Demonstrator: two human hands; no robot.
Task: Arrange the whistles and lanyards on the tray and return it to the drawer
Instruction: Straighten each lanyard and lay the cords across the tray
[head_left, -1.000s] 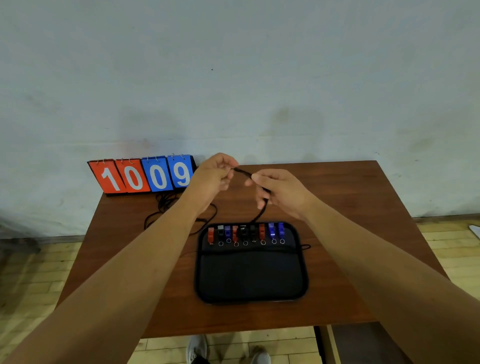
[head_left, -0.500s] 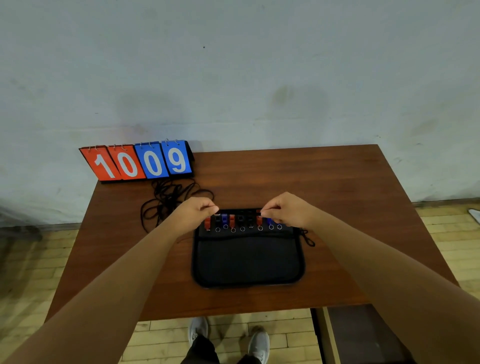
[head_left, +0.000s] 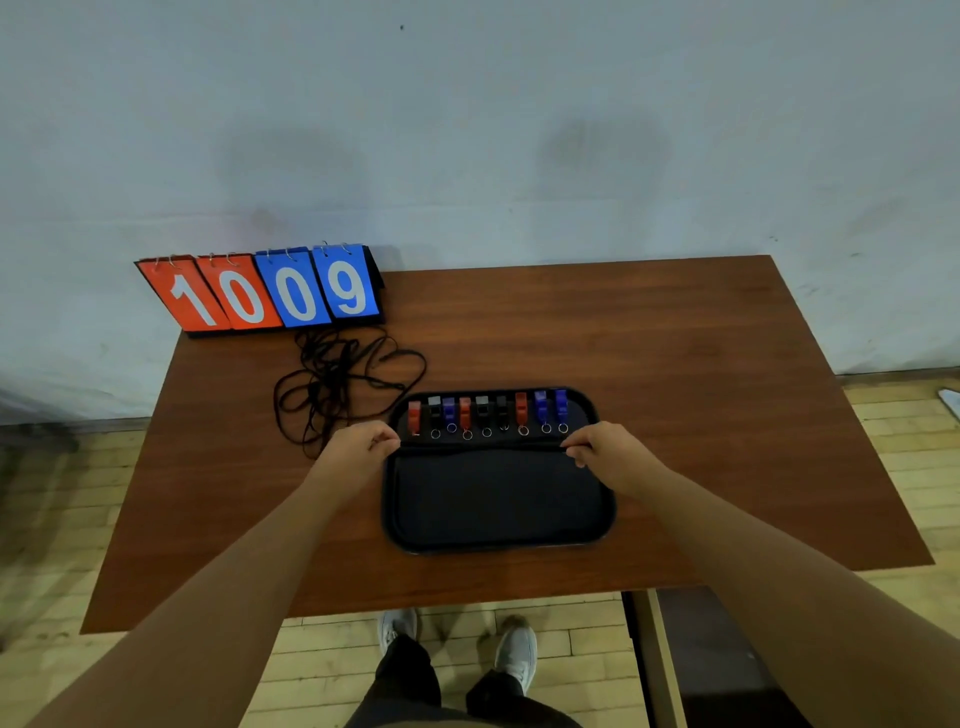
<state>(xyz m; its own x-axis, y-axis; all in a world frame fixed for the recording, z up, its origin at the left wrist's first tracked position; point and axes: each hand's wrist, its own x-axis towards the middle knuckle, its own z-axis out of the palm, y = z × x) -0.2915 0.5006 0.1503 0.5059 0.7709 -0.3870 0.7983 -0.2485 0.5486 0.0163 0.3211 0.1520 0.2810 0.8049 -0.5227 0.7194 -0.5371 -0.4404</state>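
Observation:
A black tray lies on the brown table. Several red, black and blue whistles stand in a row along its far edge, each with a small ring below it. Just under the row a black lanyard stretches straight across the tray. My left hand pinches its left end at the tray's left rim. At the right rim my right hand pinches the other end. A tangled pile of more black lanyards lies on the table left of the tray.
A flip scoreboard reading 1009 stands at the table's back left against the wall. Under the front right of the table a dark drawer-like space shows beside a leg. My shoes are on the wooden floor below.
Both hands came down from above the table with the lanyard, spread apart, and now hold it stretched low across the tray below the whistles. The camera has tilted further down.

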